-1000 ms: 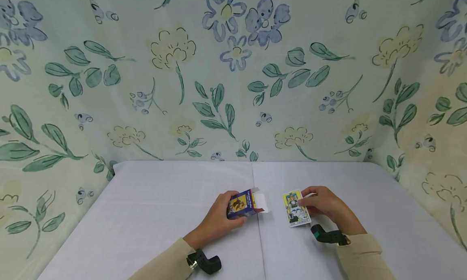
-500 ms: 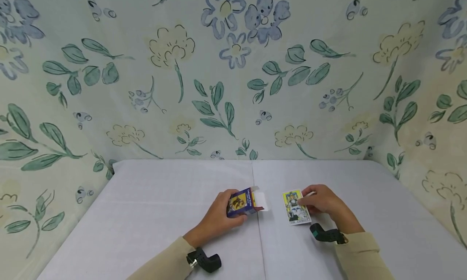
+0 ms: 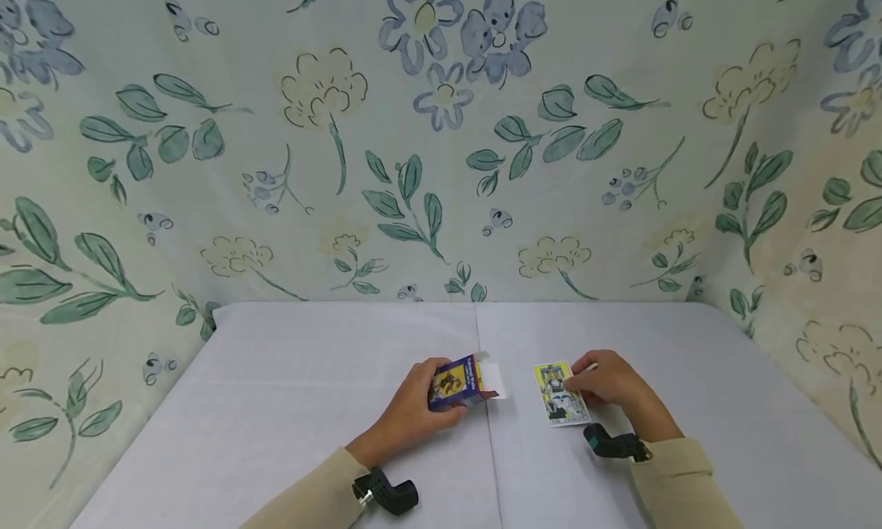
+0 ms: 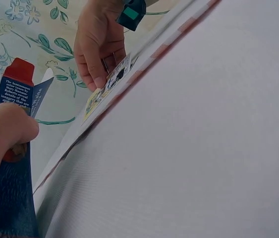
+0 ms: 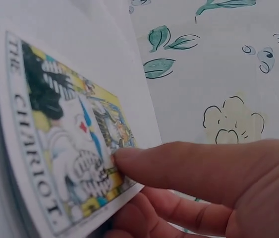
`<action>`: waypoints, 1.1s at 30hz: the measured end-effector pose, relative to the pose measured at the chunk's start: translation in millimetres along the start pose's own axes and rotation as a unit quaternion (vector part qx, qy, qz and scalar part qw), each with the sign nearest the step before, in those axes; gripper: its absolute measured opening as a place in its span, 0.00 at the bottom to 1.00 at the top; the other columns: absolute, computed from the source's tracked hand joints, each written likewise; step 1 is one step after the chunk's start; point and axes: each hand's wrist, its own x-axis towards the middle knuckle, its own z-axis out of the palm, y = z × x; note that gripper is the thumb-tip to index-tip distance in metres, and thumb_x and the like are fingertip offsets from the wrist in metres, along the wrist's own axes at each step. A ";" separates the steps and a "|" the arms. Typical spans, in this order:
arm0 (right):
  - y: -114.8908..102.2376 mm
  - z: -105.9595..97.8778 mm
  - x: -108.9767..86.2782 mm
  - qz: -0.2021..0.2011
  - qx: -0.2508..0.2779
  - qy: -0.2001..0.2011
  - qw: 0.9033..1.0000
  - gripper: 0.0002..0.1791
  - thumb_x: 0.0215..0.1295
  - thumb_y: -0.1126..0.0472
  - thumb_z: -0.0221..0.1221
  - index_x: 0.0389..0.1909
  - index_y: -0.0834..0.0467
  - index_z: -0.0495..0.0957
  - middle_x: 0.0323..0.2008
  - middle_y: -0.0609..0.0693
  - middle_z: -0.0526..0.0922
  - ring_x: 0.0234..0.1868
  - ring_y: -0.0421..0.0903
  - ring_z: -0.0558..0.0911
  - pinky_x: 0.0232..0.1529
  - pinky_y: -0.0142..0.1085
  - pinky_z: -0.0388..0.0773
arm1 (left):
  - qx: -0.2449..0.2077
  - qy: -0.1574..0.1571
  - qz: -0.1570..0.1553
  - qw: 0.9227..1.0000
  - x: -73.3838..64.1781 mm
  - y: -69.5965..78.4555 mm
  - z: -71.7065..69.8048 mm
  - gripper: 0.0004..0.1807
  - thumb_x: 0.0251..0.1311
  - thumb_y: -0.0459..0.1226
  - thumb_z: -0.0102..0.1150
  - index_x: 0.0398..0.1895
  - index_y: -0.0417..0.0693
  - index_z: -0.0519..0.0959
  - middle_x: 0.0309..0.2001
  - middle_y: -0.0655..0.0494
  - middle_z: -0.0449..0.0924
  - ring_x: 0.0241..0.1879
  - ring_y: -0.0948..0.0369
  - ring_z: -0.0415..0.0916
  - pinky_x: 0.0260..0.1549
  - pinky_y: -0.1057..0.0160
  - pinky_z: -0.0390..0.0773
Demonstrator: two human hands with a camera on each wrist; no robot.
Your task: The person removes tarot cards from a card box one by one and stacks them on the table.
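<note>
The Chariot card [image 3: 560, 405] is shifted slightly rightward, at lower right of the frame, pinched between nearly closed fingers of my right hand [image 3: 612, 380]. Those of my left hand [image 3: 412, 406] curl round the opened box [image 3: 456, 386], lower centre; I judge this only small adjusting, outside the box.

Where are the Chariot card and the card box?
Chariot card [image 5: 75, 144], right wrist view: middle of its printed face.
Card box [image 3: 451, 384], head view: yellow picture on its upward face.
</note>
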 end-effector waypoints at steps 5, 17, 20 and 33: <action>0.7 0.9 -2.1 -0.001 -0.012 0.005 1.000 0.19 0.54 0.62 0.67 0.42 0.68 0.72 0.30 0.58 0.78 0.27 0.49 0.77 0.27 0.35 0.75 | 0.000 -0.004 -0.003 1.000 0.5 0.9 -0.2 0.41 0.51 0.53 0.68 0.66 0.54 0.62 0.53 0.60 0.68 0.49 0.63 0.66 0.49 0.59 0.72; -5.3 3.2 -6.0 0.004 -0.036 0.019 0.999 0.16 0.54 0.63 0.67 0.39 0.67 0.73 0.29 0.58 0.77 0.27 0.49 0.76 0.26 0.35 0.74 | 0.003 -0.003 -0.006 1.000 2.0 2.9 -0.7 0.41 0.51 0.52 0.68 0.66 0.54 0.62 0.53 0.59 0.69 0.49 0.63 0.66 0.49 0.59 0.72; -7.7 3.6 -7.2 0.003 -0.041 0.025 0.999 0.16 0.54 0.64 0.66 0.38 0.67 0.73 0.28 0.58 0.76 0.26 0.48 0.75 0.26 0.35 0.73 | 0.002 -0.001 -0.003 1.000 2.1 2.5 -1.1 0.41 0.51 0.52 0.68 0.67 0.54 0.62 0.53 0.59 0.69 0.49 0.63 0.66 0.49 0.58 0.72; -8.7 5.8 -8.0 0.006 -0.046 0.025 0.999 0.15 0.54 0.65 0.66 0.38 0.67 0.73 0.28 0.58 0.76 0.25 0.48 0.76 0.25 0.34 0.74 | 0.004 0.001 -0.003 1.000 0.2 0.5 -0.1 0.41 0.51 0.52 0.68 0.67 0.53 0.62 0.53 0.60 0.69 0.49 0.63 0.66 0.50 0.59 0.72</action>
